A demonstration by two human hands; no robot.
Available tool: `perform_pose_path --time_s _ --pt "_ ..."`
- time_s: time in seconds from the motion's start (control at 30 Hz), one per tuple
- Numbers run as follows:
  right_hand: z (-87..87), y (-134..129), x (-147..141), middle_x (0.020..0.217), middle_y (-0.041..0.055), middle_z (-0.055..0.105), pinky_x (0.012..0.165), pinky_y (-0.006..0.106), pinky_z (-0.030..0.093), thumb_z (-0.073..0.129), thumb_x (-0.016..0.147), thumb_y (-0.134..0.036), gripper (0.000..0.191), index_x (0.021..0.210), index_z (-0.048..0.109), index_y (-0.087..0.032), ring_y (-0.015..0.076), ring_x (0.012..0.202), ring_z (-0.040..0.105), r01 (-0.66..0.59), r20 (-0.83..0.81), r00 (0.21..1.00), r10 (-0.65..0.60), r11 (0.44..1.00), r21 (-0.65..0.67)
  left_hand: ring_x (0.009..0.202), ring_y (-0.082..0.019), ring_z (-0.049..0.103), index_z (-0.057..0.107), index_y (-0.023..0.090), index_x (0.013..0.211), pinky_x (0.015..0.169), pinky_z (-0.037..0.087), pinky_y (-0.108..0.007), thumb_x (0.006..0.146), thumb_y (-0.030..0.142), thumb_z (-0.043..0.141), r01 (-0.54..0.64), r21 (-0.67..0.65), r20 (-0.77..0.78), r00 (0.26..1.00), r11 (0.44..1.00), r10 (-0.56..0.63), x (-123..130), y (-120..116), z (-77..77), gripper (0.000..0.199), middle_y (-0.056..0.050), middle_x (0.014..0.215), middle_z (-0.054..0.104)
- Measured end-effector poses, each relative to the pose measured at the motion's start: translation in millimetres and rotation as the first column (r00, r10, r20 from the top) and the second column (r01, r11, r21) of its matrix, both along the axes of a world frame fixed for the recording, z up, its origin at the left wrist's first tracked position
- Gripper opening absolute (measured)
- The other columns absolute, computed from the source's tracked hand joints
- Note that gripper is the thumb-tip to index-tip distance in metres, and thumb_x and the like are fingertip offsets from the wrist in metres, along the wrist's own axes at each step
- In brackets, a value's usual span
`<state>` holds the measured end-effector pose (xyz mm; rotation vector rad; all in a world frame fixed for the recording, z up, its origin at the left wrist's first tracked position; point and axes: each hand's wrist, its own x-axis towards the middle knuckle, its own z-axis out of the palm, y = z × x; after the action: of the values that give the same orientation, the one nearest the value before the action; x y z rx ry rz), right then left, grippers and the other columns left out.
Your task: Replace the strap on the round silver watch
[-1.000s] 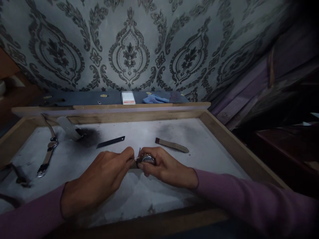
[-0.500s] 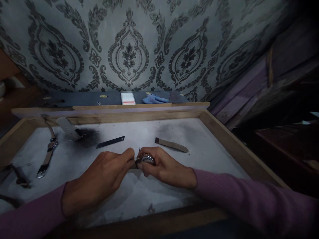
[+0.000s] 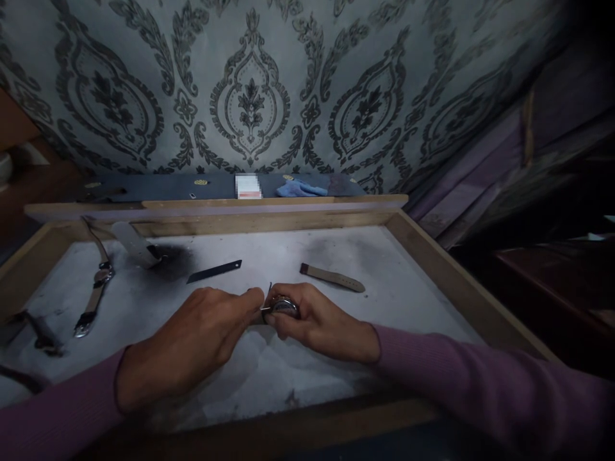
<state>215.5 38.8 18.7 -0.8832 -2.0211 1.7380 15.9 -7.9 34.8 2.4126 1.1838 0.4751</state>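
My right hand (image 3: 314, 320) is closed round a round metal watch case (image 3: 284, 307), its fingers and thumb gripping the sides. A short piece of watch strap (image 3: 258, 317) runs from the case to the left. My left hand (image 3: 206, 330) is closed on that strap, its fingertips close to the case edge. Between the hands a thin pale sliver, perhaps a spring bar (image 3: 266, 309), shows; its ends are hidden. Behind the right hand lies a loose strap piece (image 3: 334, 278), pale side up with a row of holes. A dark blade (image 3: 214, 271) rests behind the left hand.
A shallow wooden tray (image 3: 269, 221) with raised edges surrounds the work. On its left side lie a strapped watch (image 3: 102, 276), a white curved strap-like piece (image 3: 132, 245) and dark straps (image 3: 43, 339). On the ledge behind are a blue cloth (image 3: 300, 188) and a small box (image 3: 248, 186).
My left fingertips have shifted slightly to the right, nearer the watch case. Both hands keep their hold, and the view has moved a little.
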Motion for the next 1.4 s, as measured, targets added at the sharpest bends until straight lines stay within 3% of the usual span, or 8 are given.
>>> perform_pose_path --time_s 0.23,0.87,1.4 --pt "3.2 1 -1 0.058 -0.0047 0.051 0.046 0.02 0.032 0.055 0.079 -0.013 0.002 0.077 0.056 -0.014 0.0066 0.051 0.041 0.015 -0.01 1.0 -0.015 0.999 -0.03 0.049 -0.011 0.047 0.053 0.019 0.088 0.049 0.033 -0.022 0.099 0.02 0.036 -0.035 -0.015 0.048 0.998 0.999 0.036 0 1 -2.4 0.02 0.005 0.06 0.053" --pt "2.0 -1 -1 0.058 -0.0056 0.049 0.045 0.02 0.031 0.053 0.079 -0.013 0.004 0.076 0.054 -0.015 0.0068 0.05 0.04 0.003 -0.002 1.0 -0.003 1.0 -0.003 0.05 -0.011 0.043 0.052 0.019 0.084 0.052 0.03 -0.026 0.098 0.017 0.033 -0.031 -0.082 -0.023 0.999 0.996 0.029 -1 1 -0.4 0.023 0.005 0.06 0.047" --pt "1.1 -8 -1 0.061 -0.0058 0.041 0.049 0.02 0.029 0.05 0.078 -0.009 0.008 0.077 0.055 -0.015 0.008 0.055 0.035 0.012 0.052 0.998 -0.022 0.981 0.191 0.048 -0.01 0.042 0.052 0.019 0.082 0.051 0.026 -0.025 0.097 0.014 0.034 -0.01 -0.17 -0.025 1.0 0.985 0.006 2 -2 10.8 0.023 0.006 0.058 0.046"
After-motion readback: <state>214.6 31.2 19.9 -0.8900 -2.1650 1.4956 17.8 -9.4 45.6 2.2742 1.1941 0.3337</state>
